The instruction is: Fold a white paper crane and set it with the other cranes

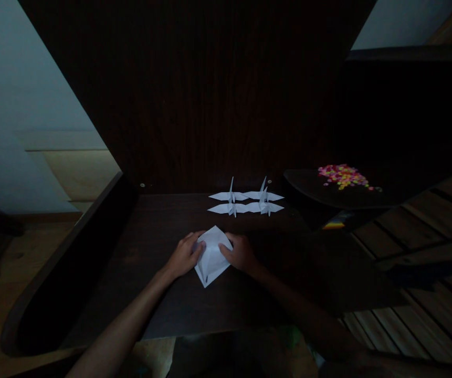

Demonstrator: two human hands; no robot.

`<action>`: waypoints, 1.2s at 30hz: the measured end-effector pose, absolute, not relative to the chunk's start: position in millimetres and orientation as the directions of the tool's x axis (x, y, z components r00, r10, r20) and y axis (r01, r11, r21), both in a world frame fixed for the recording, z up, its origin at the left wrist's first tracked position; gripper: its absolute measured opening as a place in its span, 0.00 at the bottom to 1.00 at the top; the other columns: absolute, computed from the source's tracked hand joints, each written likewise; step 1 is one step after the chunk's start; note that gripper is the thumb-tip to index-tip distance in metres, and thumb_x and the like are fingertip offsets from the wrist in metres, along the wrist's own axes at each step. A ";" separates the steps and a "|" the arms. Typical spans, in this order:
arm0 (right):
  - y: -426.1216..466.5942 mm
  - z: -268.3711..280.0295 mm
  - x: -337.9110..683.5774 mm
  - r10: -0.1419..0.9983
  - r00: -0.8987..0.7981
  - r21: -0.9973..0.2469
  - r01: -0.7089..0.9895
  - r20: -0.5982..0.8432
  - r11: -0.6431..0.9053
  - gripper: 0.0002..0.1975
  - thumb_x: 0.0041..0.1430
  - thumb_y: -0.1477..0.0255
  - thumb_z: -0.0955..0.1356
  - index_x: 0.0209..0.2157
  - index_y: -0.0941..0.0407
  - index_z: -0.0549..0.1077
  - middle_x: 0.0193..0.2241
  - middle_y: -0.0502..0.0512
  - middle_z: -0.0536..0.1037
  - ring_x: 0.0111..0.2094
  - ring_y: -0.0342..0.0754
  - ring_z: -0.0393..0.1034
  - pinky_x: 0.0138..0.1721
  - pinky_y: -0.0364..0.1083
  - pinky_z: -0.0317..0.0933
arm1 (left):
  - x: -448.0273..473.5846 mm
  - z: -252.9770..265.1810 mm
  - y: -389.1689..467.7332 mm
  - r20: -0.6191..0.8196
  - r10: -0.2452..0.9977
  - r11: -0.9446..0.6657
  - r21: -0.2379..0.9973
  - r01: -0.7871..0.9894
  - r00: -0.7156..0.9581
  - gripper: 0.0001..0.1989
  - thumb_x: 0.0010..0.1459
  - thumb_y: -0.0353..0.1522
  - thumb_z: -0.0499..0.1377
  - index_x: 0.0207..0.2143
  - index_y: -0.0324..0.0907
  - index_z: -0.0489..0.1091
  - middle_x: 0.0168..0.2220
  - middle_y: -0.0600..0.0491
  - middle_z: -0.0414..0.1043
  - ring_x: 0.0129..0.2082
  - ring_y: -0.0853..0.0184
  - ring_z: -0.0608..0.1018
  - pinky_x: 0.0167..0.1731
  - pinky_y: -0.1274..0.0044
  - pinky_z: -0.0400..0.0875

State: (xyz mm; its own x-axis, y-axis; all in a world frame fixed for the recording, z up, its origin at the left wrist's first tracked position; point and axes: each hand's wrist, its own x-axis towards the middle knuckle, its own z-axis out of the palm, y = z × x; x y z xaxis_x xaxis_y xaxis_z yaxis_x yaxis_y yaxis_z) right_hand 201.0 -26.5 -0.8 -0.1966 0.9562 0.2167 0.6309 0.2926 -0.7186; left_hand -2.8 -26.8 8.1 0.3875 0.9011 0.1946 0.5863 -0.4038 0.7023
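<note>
A partly folded sheet of white origami paper (214, 260), roughly diamond-shaped, is between my two hands above the dark desk. My left hand (187, 254) grips its left edge, thumb on top and the other fingers partly hidden behind. On the opposite edge my right hand (240, 253) holds the paper the same way, its thumb pressing on the upper face. Creases run down the sheet toward its near corner. Just beyond it, several white paper cranes (249, 208) stand in two close rows near the back of the desk.
The dark wooden desk (147, 315) has a raised side panel (64, 262) at left and a tall back panel (210, 94). To the right, a rounded shelf (304, 186) carries a heap of small pink and yellow pieces (344, 177). Wooden slats (399, 331) lie lower right.
</note>
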 end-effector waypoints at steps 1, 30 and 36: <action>-27.6 0.3 200.9 0.959 -0.195 -0.719 0.634 0.207 0.284 0.06 0.49 0.73 0.67 0.22 0.59 0.70 0.19 0.49 0.70 0.21 0.41 0.61 0.24 0.40 0.52 | -2.3 8.3 -27.4 0.195 0.898 -0.407 0.708 0.577 0.395 0.19 0.63 0.38 0.49 0.53 0.40 0.66 0.47 0.46 0.73 0.46 0.60 0.75 0.50 0.70 0.69; -22.2 -1.9 206.2 0.985 -0.116 -0.807 0.566 0.126 0.170 0.26 0.55 0.57 0.63 0.11 0.58 0.59 0.12 0.47 0.56 0.16 0.38 0.50 0.19 0.40 0.41 | 0.8 8.6 -43.6 -0.001 0.799 -0.484 0.590 0.646 0.601 0.46 0.56 0.48 0.58 0.67 0.46 0.34 0.66 0.42 0.46 0.63 0.43 0.55 0.58 0.48 0.48; -20.4 1.9 208.8 0.991 -0.099 -0.835 0.536 0.088 0.128 0.25 0.56 0.57 0.63 0.13 0.58 0.58 0.13 0.47 0.57 0.18 0.39 0.54 0.19 0.40 0.42 | 3.2 11.6 -45.9 -0.008 0.765 -0.522 0.578 0.627 0.644 0.48 0.55 0.43 0.60 0.67 0.47 0.32 0.67 0.42 0.43 0.65 0.44 0.51 0.59 0.49 0.44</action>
